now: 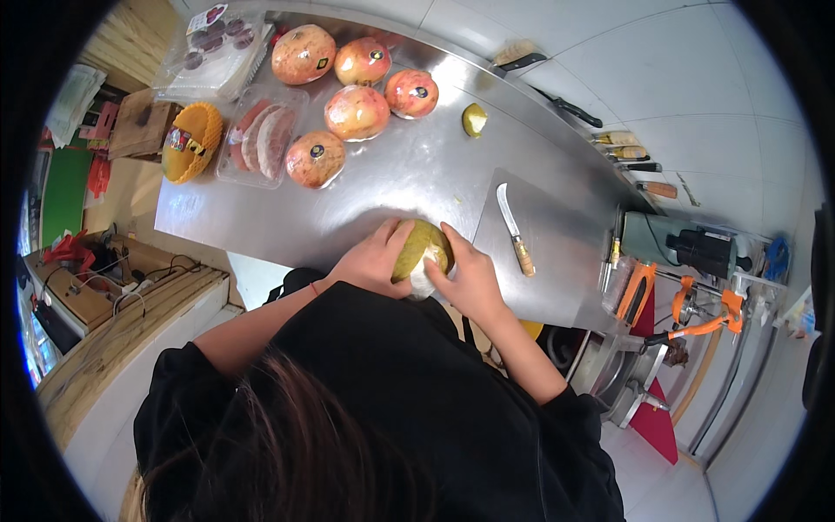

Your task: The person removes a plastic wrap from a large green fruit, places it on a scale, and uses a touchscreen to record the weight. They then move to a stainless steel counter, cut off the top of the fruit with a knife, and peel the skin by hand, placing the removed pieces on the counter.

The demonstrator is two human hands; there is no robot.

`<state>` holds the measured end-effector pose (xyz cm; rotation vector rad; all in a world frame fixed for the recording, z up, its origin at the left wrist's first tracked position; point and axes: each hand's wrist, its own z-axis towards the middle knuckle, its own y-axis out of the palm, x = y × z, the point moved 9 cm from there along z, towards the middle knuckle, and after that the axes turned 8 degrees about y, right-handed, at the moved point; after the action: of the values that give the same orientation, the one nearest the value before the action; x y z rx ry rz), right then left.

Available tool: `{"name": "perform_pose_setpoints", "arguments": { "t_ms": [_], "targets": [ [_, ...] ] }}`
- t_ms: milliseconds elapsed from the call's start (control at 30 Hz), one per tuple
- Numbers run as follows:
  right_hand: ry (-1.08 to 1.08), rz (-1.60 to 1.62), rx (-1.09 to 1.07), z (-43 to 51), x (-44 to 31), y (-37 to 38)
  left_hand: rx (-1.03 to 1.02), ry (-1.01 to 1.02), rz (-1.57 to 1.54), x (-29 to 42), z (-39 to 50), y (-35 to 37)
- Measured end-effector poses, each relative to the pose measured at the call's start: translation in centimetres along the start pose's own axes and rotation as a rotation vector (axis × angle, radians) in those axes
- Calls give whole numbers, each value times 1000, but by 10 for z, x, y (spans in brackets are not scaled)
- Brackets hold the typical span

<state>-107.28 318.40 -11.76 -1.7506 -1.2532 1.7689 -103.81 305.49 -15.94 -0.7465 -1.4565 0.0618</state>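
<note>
Both my hands grip a green pomelo (418,246) at the near edge of a stainless steel table (404,176). My left hand (373,260) wraps its left side. On its right side, my right hand (464,273) has the thumb against a patch where the rind is opened and white pith shows. A curved knife (508,212) with a wooden handle lies to the right on a grey cutting mat (554,228). Farther back rests a cut piece of green rind (474,121), its white inside partly showing.
Several wrapped pomegranates (357,113), a clear tray (262,140) of long pinkish pieces and a yellow fruit in a foam net (190,142) occupy the left. Knives (577,112) line the back wall. An orange hand press (708,313) stands at the right.
</note>
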Motion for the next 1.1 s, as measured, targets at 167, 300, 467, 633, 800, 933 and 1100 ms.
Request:
{"name": "perform_pose_setpoints", "arguments": {
  "t_ms": [167,300,467,633,800,933,1100],
  "targets": [
    [39,-157,-75,13,4,10,-49,-15,37,-3,11,7],
    [-79,-165,-6,13,8,12,-11,1,-84,-1,13,-1],
    [-142,-158,63,0,3,13,-13,-98,-171,-7,20,-2],
    [-316,-108,278,-7,-9,7,10,-17,-116,5,26,-15],
    [-176,16,148,-7,-5,10,66,47,93,12,31,-5],
    [-37,52,5,1,6,5,35,25,250,15,37,2],
    [251,112,-239,20,18,10,-1,6,259,24,40,6]
  ]
}}
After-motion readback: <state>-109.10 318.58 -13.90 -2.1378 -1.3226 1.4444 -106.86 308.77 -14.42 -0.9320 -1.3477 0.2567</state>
